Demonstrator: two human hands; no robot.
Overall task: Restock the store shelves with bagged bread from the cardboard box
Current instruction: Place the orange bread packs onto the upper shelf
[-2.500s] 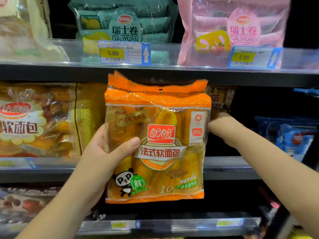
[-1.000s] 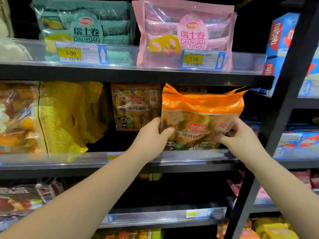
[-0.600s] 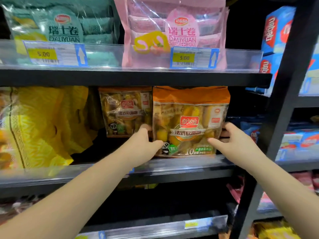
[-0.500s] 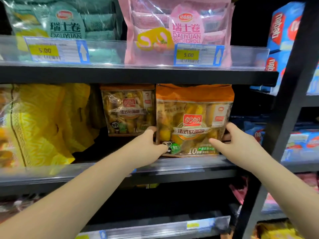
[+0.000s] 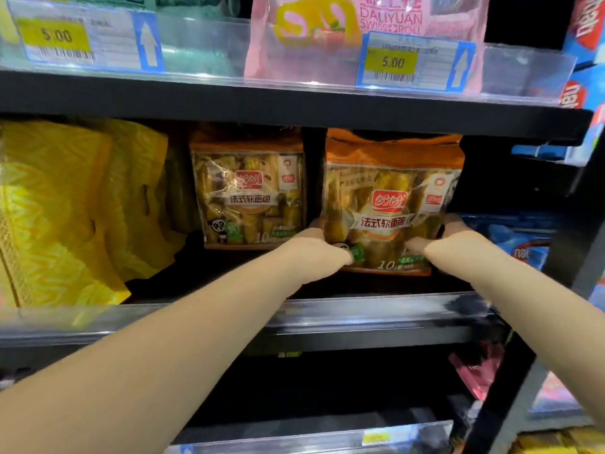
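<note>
An orange bag of French soft bread stands upright deep on the middle shelf. My left hand grips its lower left corner, thumb across the front. My right hand holds its lower right edge, fingers behind the bag. A second identical orange bread bag stands just to its left, further back. The cardboard box is out of view.
Yellow bread bags fill the shelf's left side. On the shelf above stand a pink swiss roll bag and a green bag behind price tags. Blue packages and a black upright post lie to the right.
Both hands have pushed the orange bag deeper into the middle shelf, beside the other orange bag. The view has moved closer to the shelf.
</note>
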